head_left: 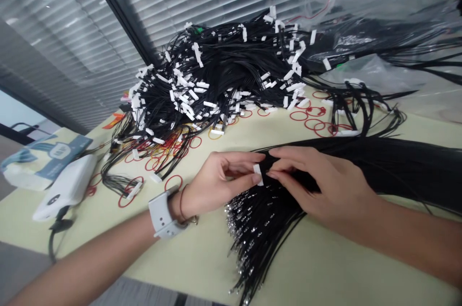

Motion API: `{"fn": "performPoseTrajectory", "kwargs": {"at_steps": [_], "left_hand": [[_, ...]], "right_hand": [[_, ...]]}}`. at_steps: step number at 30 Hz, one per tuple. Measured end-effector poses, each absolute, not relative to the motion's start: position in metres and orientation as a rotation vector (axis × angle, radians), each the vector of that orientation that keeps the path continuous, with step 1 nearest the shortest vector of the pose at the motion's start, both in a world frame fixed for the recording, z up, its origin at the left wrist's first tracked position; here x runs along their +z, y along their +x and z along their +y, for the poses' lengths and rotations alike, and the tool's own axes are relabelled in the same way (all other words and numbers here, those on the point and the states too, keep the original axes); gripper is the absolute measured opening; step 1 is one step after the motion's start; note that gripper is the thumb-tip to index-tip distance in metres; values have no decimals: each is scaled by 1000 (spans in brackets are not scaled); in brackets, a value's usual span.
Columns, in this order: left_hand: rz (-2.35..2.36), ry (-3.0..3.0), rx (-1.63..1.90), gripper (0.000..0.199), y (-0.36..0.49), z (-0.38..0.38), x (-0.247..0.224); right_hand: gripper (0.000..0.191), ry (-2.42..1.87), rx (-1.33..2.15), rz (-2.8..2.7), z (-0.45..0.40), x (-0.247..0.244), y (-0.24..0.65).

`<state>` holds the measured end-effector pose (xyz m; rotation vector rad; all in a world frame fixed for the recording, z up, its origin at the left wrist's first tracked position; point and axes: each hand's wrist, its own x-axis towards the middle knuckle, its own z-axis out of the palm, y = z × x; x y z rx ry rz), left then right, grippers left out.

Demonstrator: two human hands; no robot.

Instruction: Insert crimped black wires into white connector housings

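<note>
Between the fingertips of my left hand (224, 176) is a small white connector (258, 174), held upright above a thick bundle of black wires (404, 166). My right hand (321, 181) pinches close beside it, thumb and forefinger together; a thin black wire seems to be between them, though the fingers mostly hide it. Below both hands the loose wire ends fan out, tipped with shiny metal terminals (245, 238). A pale watch (164, 214) is on my left wrist.
At the back lies a large heap of black cables with white connectors (231, 65). Red rubber bands (314, 125) are scattered on the yellowish table (202, 253). On the left are a white power bank (67, 190) and a tissue pack (46, 157); clear plastic bags (378, 3) lie back right.
</note>
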<state>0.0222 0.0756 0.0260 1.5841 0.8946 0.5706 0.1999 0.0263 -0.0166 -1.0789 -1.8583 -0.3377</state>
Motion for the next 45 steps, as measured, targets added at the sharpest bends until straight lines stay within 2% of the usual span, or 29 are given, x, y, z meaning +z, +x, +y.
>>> {"fn": "performPoseTrajectory", "kwargs": {"at_steps": [6,10,12,16,18,25,29,33,36,41,45], "left_hand": [[943,1683,560,33,27,72,27],[938,1792,621,36,28,78,27],[958,1827,643,36,27,82,26],[973,1802,640,35,25,83,28],[988,1801,630,34,24,82,30],[1012,1753,601,31,21,84,30],[1054,1667,593,30,21,85,31],[1053,1704,575,31,19,83,32],[1042,1754,555,31,18,82,32],[984,1664,616,34,18,81,30],[928,1596,605,28,18,79,32]], "right_hand": [[30,-990,-377,-1903,28,-25,203],[16,-877,-505,-2021,27,-16,205],[9,-829,-419,-2079,24,-11,202],[21,-907,-192,-2243,19,-18,200],[16,-958,-216,-2313,20,-25,204],[38,-996,-448,-2182,30,-33,211],[28,-975,-298,-2073,31,-22,206],[29,-925,-232,-2033,28,-16,205],[24,-966,-117,-2088,26,-16,205],[25,-1042,-235,-2040,26,-15,204],[28,-1075,-367,-1931,27,-10,204]]}}
